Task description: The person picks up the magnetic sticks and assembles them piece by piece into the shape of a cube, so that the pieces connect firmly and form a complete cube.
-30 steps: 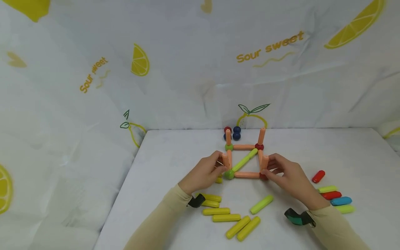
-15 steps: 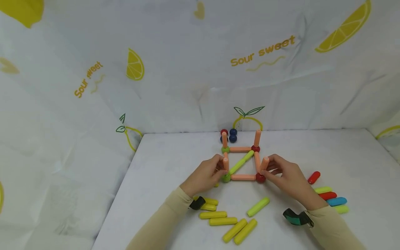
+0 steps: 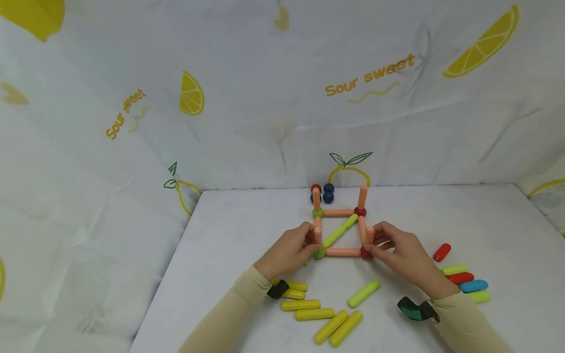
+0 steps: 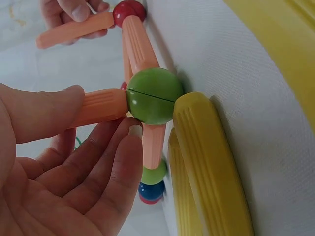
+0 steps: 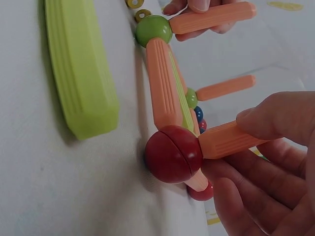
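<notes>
A square frame of orange sticks (image 3: 342,252) and balls lies on the table, crossed by a lime-green diagonal stick (image 3: 340,231). Each corner bears an upright orange stick. At the front left, my left hand (image 3: 287,250) pinches the upright stick (image 4: 103,107) that meets a green ball (image 4: 155,96). My right hand (image 3: 403,250) pinches the front right upright stick (image 5: 229,140), whose end touches a red ball (image 5: 173,154). Untouched at the back stand two upright sticks, one on a green ball (image 3: 318,213), the other on a red ball (image 3: 360,212).
Several yellow sticks (image 3: 315,314) lie in front and to the left of the frame. A lime stick (image 3: 364,293) rests in front of it. Short red (image 3: 442,252), blue (image 3: 474,286) and lime pieces lie at right. Loose blue balls (image 3: 328,197) and a red one sit behind.
The front right upright stick, leaning right half a second ago, now stands straighter, and my right hand has shifted slightly left with it. The head view has moved a little; my left hand keeps its grip.
</notes>
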A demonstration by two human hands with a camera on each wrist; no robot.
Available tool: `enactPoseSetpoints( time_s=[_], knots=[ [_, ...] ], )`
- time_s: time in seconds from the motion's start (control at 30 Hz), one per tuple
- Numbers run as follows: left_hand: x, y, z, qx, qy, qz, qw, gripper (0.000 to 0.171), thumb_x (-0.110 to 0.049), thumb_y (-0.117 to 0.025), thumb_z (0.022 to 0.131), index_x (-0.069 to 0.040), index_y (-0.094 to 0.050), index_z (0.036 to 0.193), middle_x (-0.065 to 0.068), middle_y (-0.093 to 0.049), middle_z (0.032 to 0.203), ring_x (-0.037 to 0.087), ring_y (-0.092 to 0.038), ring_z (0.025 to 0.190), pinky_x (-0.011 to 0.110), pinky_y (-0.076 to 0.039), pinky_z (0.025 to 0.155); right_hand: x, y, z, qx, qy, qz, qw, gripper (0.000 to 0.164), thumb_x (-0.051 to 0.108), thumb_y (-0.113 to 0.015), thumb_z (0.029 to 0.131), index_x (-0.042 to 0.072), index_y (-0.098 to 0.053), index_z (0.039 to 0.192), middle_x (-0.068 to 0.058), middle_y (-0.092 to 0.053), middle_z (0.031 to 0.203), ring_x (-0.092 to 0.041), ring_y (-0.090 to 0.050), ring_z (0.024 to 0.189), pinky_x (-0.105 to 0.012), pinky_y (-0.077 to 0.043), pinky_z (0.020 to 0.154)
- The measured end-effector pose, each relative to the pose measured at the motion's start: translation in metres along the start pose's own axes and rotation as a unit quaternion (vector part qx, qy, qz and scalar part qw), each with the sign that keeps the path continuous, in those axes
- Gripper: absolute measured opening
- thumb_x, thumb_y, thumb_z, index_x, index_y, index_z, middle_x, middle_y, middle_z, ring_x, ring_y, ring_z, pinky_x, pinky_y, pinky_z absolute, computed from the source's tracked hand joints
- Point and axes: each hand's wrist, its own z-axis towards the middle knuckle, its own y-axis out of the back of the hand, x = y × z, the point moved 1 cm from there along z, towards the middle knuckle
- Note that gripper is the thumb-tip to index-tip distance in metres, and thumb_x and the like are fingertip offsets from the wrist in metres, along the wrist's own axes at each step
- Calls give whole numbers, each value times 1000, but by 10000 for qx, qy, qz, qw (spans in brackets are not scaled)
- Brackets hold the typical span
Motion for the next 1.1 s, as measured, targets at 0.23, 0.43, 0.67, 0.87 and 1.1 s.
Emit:
enactPoseSetpoints(
  time_s=[0.23, 0.43, 0.67, 0.87, 1.1],
  knots=[
    [0, 0, 2, 24, 79, 64, 9999, 14, -23, -68, 108, -17, -60, 119, -6, -73, 109, 2, -68, 101, 18, -57, 84, -1, 2, 2, 50, 55, -34, 10000, 37, 16, -84, 95, 10, -65, 126, -4, -78, 113, -23, -76, 102, -22, -61, 83],
    [2, -1, 3, 124, 158, 223, 9995, 7, -25, -69, 108, -22, -64, 112, -9, -73, 108, 0, -67, 100, 17, -57, 84, -2, 1, 2, 112, 218, -81, 9997, 31, 12, -84, 94, 11, -70, 121, -5, -78, 113, -23, -76, 100, -28, -64, 82],
    [3, -2, 3, 145, 94, 176, 9997, 7, -26, -68, 109, -22, -66, 114, -9, -74, 108, 0, -68, 99, 17, -57, 84, -1, 2, 0, 56, 290, -106, 9995, 24, 10, -85, 92, 16, -70, 111, -3, -78, 109, -23, -76, 98, -34, -66, 81],
    [3, -2, 3, 133, 121, 252, 9995, 9, -27, -68, 109, -22, -66, 116, -10, -73, 108, -2, -67, 98, 16, -57, 83, -1, 2, 0, 91, 269, -70, 9996, 25, 11, -85, 93, 15, -70, 112, -3, -78, 110, -23, -76, 98, -34, -66, 80],
    [2, -2, 1, 89, 107, 231, 9996, 9, -24, -72, 106, -21, -67, 113, -9, -73, 109, -1, -67, 99, 16, -57, 82, -2, 1, 0, 152, 280, 15, 9995, 27, 10, -84, 93, 13, -71, 117, -4, -78, 113, -23, -76, 98, -31, -65, 82]
  ],
)
